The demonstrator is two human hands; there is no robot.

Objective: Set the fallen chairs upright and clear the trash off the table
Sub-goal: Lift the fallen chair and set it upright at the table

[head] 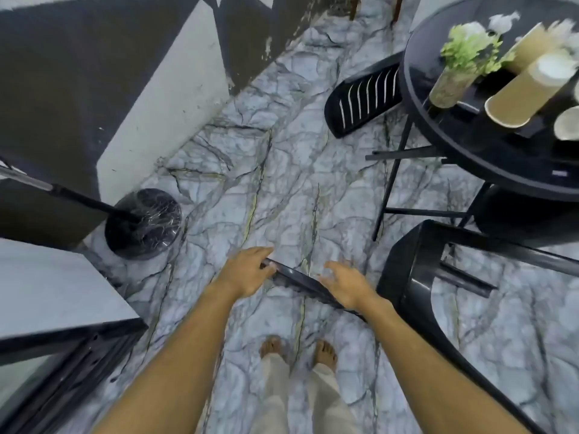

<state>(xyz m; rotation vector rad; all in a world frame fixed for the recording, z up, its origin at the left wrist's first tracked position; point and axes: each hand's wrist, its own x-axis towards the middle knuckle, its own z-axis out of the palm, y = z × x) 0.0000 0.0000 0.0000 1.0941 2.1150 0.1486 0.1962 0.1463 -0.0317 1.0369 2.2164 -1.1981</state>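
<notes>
A black chair lies tipped on the marble floor at my right, its legs pointing right. One black bar of the chair runs between my hands. My left hand is curled around the bar's left end. My right hand is over the bar's other end with its fingers spread and blurred. A second black chair with a slatted back lies fallen beside the round black table. On the table are lying paper cups, a crumpled tissue and a small plant.
A round black stand base with a slanting pole sits on the floor at left. A white-topped, black-framed piece of furniture fills the lower left. A grey and dark wall runs along the upper left. My bare feet stand on the marble floor.
</notes>
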